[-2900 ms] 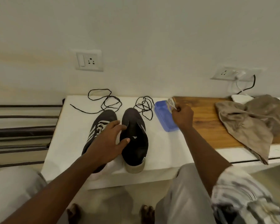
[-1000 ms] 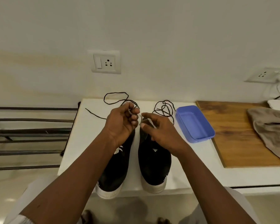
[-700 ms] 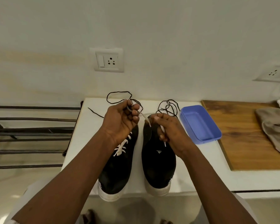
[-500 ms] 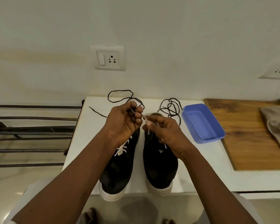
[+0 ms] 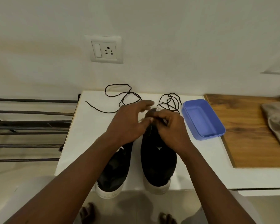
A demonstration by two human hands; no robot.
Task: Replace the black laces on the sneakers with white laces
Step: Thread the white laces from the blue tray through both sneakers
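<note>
Worktop (image 5: pixel 87 143) front edge bearing overhanging sneakers (image 5: pixel 158 167); left hand (image 5: pixel 128 125) spreading loosely, right hand (image 5: pixel 171 130) pinching white lace (image 5: pixel 164 121); bare surface lying leftward.

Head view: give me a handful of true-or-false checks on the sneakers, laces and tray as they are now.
1. Both black laces lie loose on the table behind the sneakers. True.
2. The right hand pinches a white lace over the right sneaker. True, though the lace is blurred.
3. The blue tray holds a spare lace. False: the tray is empty.
4. The tray sits on the wooden board. False: it lies on the white table, beside the board.
5. The sneakers' toes point away from the person. False: they point toward the person, past the table's near edge.
</note>
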